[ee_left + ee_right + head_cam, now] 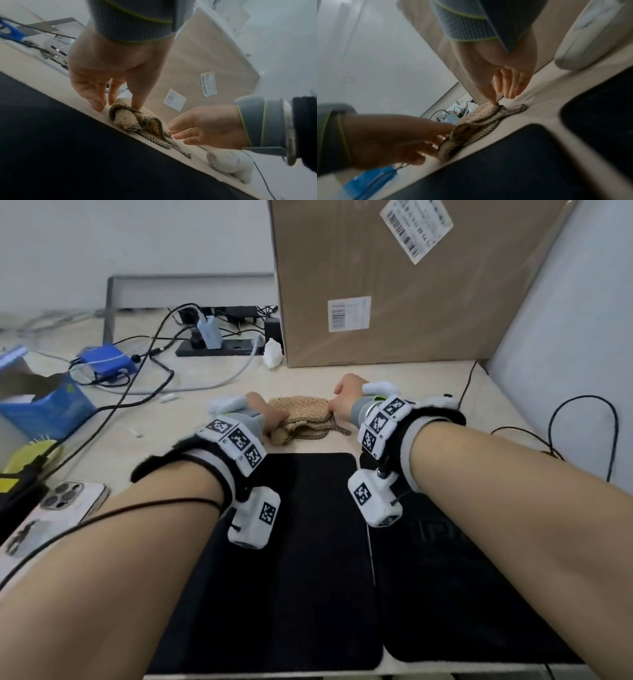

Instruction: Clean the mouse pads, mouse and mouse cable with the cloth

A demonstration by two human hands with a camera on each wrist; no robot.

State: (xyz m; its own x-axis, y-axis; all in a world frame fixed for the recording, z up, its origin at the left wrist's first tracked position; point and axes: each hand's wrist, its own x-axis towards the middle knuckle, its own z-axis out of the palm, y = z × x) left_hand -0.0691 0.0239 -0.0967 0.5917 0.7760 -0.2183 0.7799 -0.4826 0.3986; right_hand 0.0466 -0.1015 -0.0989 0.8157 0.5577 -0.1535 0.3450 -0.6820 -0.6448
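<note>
A beige woven cloth [301,414] with a dark checked border lies bunched on the desk just beyond two black mouse pads, the left pad [301,542] and the right pad [462,594]. My left hand [270,419] pinches the cloth's left end [126,116], thumb on top. My right hand [344,400] pinches its right edge [486,112], the other fingers held straight. A white mouse [229,165] sits on the desk right of the cloth, mostly hidden behind my right wrist in the head view. Its black cable [467,386] runs back along the cardboard box.
A large cardboard box [394,285] stands close behind the cloth. At the back left are a power strip [219,347], tangled cables and a blue device [106,362]. A blue carton [48,405], a yellow brush [30,455] and a phone [65,501] lie at the left.
</note>
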